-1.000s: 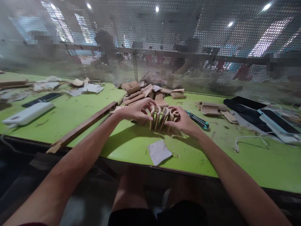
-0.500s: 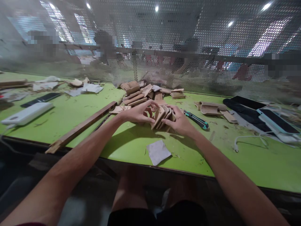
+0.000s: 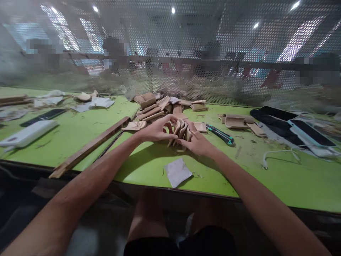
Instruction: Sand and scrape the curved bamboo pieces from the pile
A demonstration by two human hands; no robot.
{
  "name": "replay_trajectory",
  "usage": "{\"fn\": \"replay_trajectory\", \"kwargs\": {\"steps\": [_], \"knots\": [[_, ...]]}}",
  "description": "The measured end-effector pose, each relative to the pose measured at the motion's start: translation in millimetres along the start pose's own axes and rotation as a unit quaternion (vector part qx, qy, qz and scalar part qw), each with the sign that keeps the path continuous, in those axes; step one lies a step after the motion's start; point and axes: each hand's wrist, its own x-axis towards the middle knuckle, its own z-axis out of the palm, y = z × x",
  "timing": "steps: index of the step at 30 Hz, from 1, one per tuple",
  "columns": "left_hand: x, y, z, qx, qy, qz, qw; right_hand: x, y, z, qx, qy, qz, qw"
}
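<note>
Between my two hands several small, slightly curved bamboo pieces (image 3: 181, 130) stand on edge, leaning against one another like a row of tiles. My left hand (image 3: 157, 129) curls round their left end, thumb in front and fingers behind. From the right, my right hand (image 3: 198, 140) presses on the other end, its thumb in front; the fingers at the back are partly hidden. Just right of the stack lies a flat bamboo piece (image 3: 200, 127), beside a green and black utility knife (image 3: 220, 135). A square of grey sandpaper or paper (image 3: 178, 172) rests on the table nearer to me.
Behind my hands is a heap of split bamboo (image 3: 150, 109) before a perforated metal screen (image 3: 170, 78). A long wooden strip (image 3: 92, 145) crosses the table's left front edge. A white power strip (image 3: 29, 133) lies far left; phones (image 3: 313, 133) and a white cable (image 3: 279, 152) lie right.
My hands have moved closer together, and the bamboo pieces between them stand more upright and tighter. The right hand has shifted left, uncovering a flat piece beside the knife.
</note>
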Motion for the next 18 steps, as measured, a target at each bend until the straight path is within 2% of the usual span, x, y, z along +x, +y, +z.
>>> {"fn": "replay_trajectory", "kwargs": {"steps": [4,12,18], "knots": [[2,-5,7.2,0.018,0.011,0.008,1.000,-1,-2,0,0.010,-0.012,-0.004,1.000],[3,-5,18.2,0.039,-0.011,-0.002,0.999,-2,2,-1,0.030,-0.006,-0.006,1.000],[13,9,36.0,0.000,0.032,-0.046,0.998,-1,11,1,-0.002,-0.005,-0.041,0.999]]}}
